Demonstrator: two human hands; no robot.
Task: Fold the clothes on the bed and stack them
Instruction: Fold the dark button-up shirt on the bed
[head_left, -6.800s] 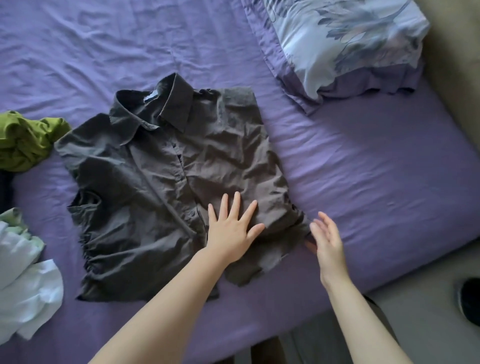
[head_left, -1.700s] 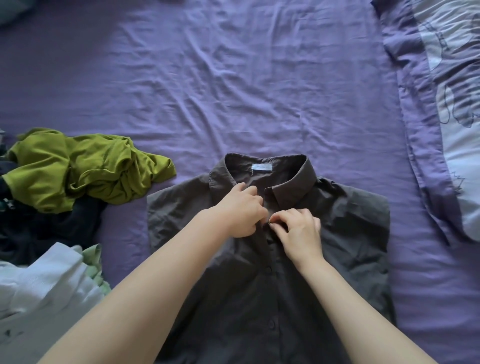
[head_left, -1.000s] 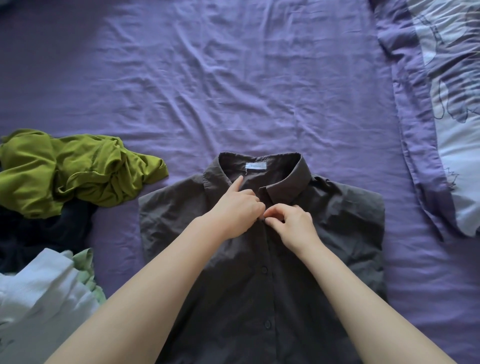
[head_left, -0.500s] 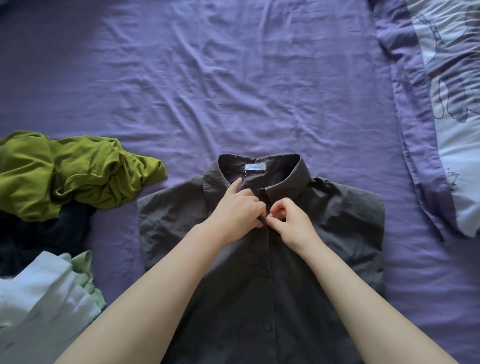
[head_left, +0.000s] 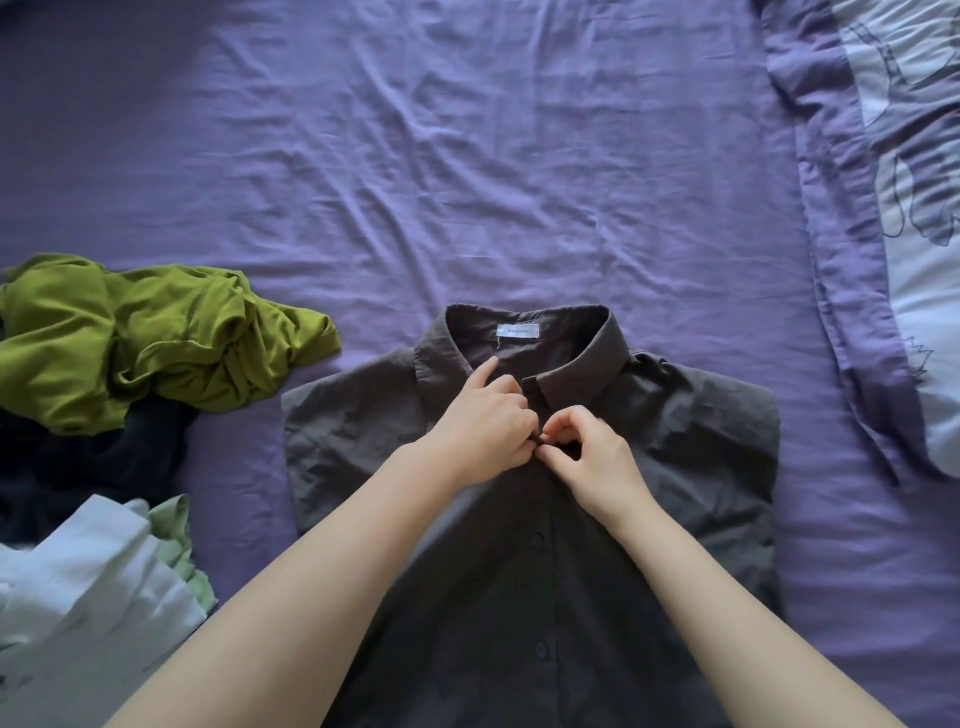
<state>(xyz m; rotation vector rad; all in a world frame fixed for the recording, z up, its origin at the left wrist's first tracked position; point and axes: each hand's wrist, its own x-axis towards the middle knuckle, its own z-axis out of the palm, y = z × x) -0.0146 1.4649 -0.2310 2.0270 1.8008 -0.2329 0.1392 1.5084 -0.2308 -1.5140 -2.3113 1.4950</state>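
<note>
A dark grey collared shirt (head_left: 701, 457) lies flat, front up, on the purple bed sheet (head_left: 519, 182), collar pointing away from me. Its sleeves are tucked in at the sides. My left hand (head_left: 483, 426) pinches the left edge of the button placket just below the collar, index finger stretched toward the collar. My right hand (head_left: 592, 452) pinches the placket from the right, fingertips meeting those of the left hand. The button they work on is hidden by the fingers. Two more buttons show lower down the front.
A crumpled olive-green garment (head_left: 156, 338) lies at the left on a dark garment (head_left: 78, 467). White and pale green clothes (head_left: 88, 582) are heaped at the lower left. A patterned pillow (head_left: 909, 208) lies along the right edge.
Since 6.8 s ago the shirt has been turned square to me and both hands moved up to the placket under the collar. In the last second the fingers only shifted slightly there.
</note>
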